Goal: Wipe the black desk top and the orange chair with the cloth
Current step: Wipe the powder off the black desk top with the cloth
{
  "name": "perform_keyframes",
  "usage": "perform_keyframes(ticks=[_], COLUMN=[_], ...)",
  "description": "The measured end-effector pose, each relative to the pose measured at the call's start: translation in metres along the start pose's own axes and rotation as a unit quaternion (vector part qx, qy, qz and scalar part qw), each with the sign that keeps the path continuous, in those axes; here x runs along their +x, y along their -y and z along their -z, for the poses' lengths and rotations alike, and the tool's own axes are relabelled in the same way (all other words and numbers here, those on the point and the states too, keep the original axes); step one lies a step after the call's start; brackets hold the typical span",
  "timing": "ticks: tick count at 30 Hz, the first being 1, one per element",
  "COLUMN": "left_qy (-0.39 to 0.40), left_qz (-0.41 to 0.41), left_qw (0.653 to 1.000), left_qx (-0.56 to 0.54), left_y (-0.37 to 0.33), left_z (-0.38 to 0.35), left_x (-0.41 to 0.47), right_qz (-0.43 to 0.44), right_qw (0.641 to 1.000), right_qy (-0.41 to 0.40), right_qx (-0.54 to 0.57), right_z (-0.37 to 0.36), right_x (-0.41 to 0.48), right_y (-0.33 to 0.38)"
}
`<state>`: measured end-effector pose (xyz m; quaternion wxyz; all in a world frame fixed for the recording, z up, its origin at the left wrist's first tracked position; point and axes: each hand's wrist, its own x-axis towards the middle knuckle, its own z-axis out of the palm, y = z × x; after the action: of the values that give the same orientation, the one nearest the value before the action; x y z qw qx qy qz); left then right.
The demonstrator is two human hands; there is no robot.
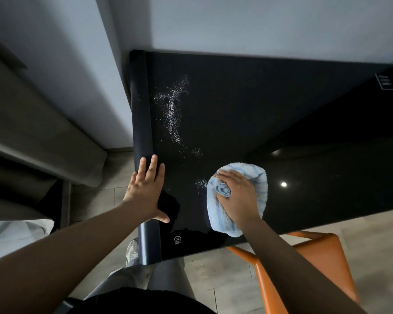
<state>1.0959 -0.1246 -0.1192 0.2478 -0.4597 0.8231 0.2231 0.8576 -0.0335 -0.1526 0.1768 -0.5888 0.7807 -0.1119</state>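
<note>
Blue terry cloth (252, 172): lies on the black desk top (270, 109), under the right hand (236, 197), near the desk's front edge. The right hand is palm-down on it. Thumb and fingers bunch a fold of the pile at the hand's left side. The rest of the cloth spreads past the fingertips and back under the wrist.

Left hand (145, 189): to the left of the right hand, apart from the cloth. It lies flat with fingers straight and slightly spread, thumb out to the side, holding nothing. It rests on the rounded left edge (141, 105) of the desk.

White specks (173, 114): a scattered trail on the desk top beyond the left hand's fingertips, curving toward the right hand. A small patch (201, 183) of them sits just left of the cloth, between the two hands.

Other marks on the desk top:
- A printed mark (178, 239) on the near side of the left thumb.
- A round bright reflection (283, 184) to the right of the right hand.
- A white label (386, 81) far beyond the right hand, text unreadable.

Orange chair (315, 257): below the right forearm, partly under the desk's near edge.

Below the left forearm: grey trousers (166, 282) and a shoe (132, 252) on a tiled floor (213, 279). Far left of the left hand is grey upholstered furniture (32, 132), type unclear.
</note>
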Motion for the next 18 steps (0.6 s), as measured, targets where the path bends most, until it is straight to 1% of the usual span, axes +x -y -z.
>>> perform_keyframes(ticks=[14, 18], left_qy=[-0.009, -0.008], left_qz=[-0.003, -0.005], left_qw=[1.000, 1.000], left_qx=[0.021, 0.016], left_y=[0.000, 0.000], left_z=[-0.003, -0.002], left_x=[0.002, 0.003], right_qz=[-0.030, -0.036], right_qw=[0.999, 0.999], right_qy=[-0.023, -0.023], right_qx=[0.011, -0.003], right_z=[-0.011, -0.016], right_x=[-0.062, -0.073], right_y=[-0.003, -0.006])
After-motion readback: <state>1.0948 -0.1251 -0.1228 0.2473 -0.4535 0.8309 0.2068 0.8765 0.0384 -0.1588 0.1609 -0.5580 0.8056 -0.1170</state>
